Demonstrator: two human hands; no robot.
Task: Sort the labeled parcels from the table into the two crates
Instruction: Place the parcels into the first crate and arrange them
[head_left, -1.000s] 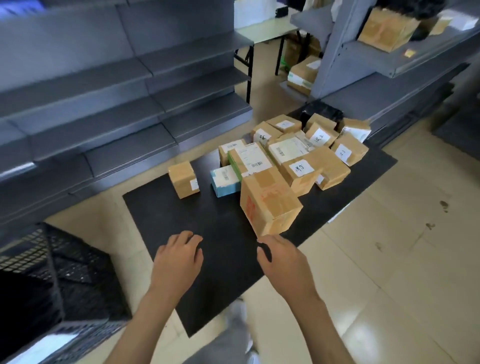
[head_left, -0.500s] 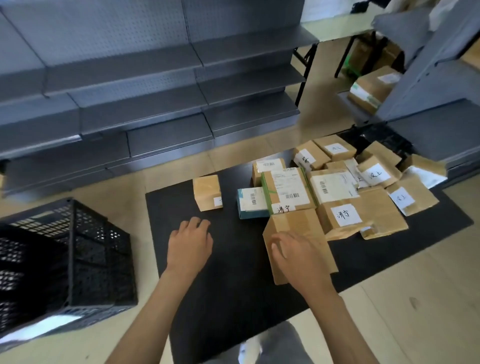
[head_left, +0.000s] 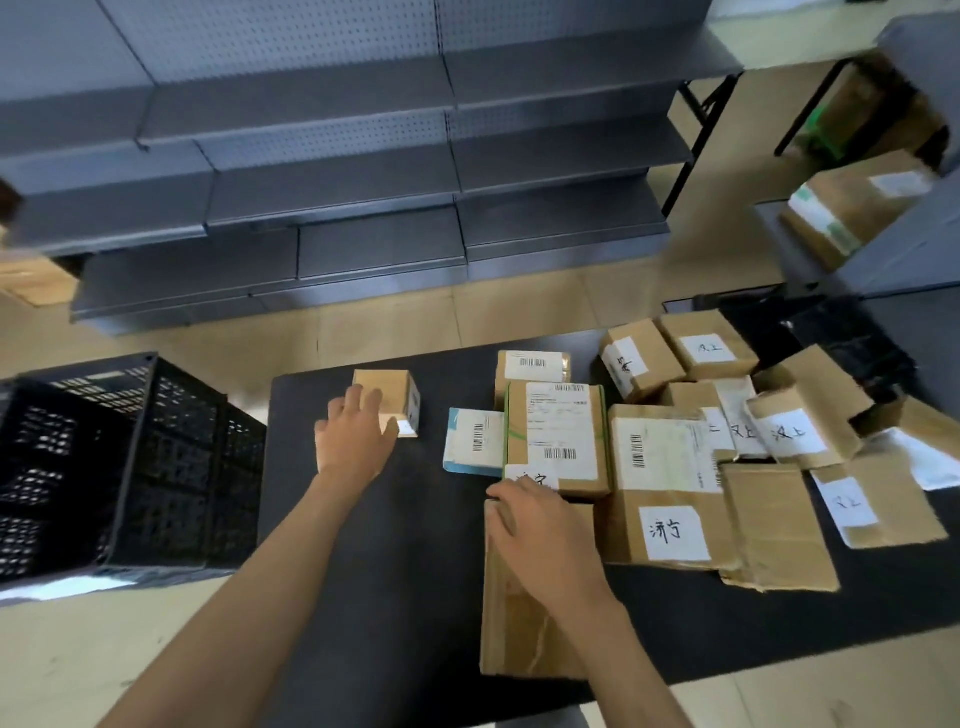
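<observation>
Parcels (head_left: 665, 483) clustered on right half of black worktop (head_left: 363, 571) — overlapped and leaning, evidently dumped for sorting, labels mostly face-up for reading. Left hand (head_left: 356, 439) laid over small cube box (head_left: 387, 400), fingers (head_left: 363, 402) spread across top, not visibly curled under; probably about to lift it toward black crate (head_left: 130, 467) just left of worktop. Right hand (head_left: 540, 525) pressed on upper edge of long flat box (head_left: 524, 629) at near edge; fingers bent over the rim, gripping or merely steadying — cannot tell. No label visible on that face, so likely needs turning.

Materials: brown corrugated card, taped seams, matte; white paper labels, some handwritten, some barcoded. One blue-and-white carton (head_left: 472, 441), smoother finish. Crate — rigid perforated plastic, open top. Second crate (head_left: 852, 338) possibly the dark form behind far-right parcels; unclear. Grey steel shelves (head_left: 332, 208) behind, perforated back panels.
</observation>
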